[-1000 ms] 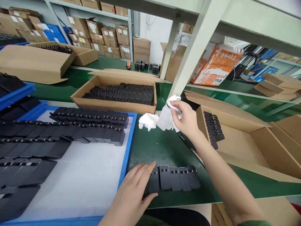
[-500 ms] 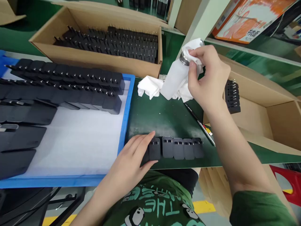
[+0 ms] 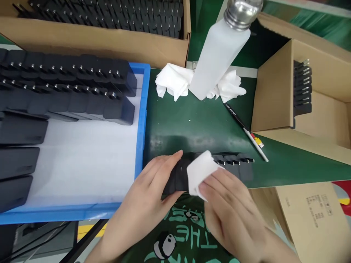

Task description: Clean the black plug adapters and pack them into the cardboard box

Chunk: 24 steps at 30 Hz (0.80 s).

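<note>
A row of black power adapters [image 3: 231,166] with metal prongs lies along the bench's front edge. My left hand [image 3: 153,182] is wrapped round the left end of this row, thumb in front and fingers behind. In my right hand [image 3: 233,208] is a folded white tissue [image 3: 201,173], pinched in the fingers and held over the middle of the row. It covers some of the adapters, and I cannot tell how firmly it presses on them. Behind the row stands a translucent white bottle [image 3: 216,58] with a metal cap.
To the left, a blue-rimmed tray [image 3: 141,128] holds rows of black adapters. A cardboard box [image 3: 153,47] full of adapters is at the back. Crumpled tissues [image 3: 175,82] flank the bottle. A pen [image 3: 237,117] lies near another cardboard box [image 3: 271,95] at right.
My right hand has come down from the bottle's cap to the adapter row, bringing the white tissue along. My left hand keeps its grip. The view has moved closer.
</note>
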{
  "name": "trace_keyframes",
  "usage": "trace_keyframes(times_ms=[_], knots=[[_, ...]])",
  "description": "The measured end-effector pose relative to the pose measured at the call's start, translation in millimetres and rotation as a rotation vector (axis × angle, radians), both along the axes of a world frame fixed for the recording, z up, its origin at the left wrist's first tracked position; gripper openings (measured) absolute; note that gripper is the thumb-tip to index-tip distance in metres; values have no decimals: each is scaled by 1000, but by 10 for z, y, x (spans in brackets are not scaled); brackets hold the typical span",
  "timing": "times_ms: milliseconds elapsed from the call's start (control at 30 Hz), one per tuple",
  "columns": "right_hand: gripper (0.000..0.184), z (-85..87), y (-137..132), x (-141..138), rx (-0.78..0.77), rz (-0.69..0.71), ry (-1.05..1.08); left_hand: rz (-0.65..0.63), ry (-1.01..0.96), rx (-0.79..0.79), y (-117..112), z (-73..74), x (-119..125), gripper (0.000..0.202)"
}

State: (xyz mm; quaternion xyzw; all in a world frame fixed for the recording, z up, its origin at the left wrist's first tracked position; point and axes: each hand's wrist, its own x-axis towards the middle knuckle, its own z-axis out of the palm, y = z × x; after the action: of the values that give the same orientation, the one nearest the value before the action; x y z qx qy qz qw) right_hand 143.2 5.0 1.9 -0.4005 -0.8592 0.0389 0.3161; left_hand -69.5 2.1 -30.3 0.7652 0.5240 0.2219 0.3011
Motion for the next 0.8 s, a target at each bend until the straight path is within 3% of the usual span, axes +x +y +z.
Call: trace_keyframes(times_ms=[100, 167, 300, 467, 633, 700, 800], knots=[[22, -300, -23, -155, 70, -68, -7, -7, 29, -4, 4, 27, 2, 68], [23, -363, -23, -199, 63, -90, -38, -15, 30, 0, 5, 42, 3, 69], [22, -274, -80, -192, 60, -30, -86, -28, 20, -6, -1, 59, -3, 73], [29, -118, -250, -51, -56, 79, -122, -26, 6, -26, 1, 66, -11, 74], [26, 3, -206, 81, -185, -51, -37, -30, -3, -3, 17, 77, -1, 70], [22, -23, -113, 30, -180, -51, -89, -32, 10, 2, 21, 78, -1, 70], [21, -163, -12, -119, -38, -42, -94, -34, 21, -3, 26, 74, -8, 73]])
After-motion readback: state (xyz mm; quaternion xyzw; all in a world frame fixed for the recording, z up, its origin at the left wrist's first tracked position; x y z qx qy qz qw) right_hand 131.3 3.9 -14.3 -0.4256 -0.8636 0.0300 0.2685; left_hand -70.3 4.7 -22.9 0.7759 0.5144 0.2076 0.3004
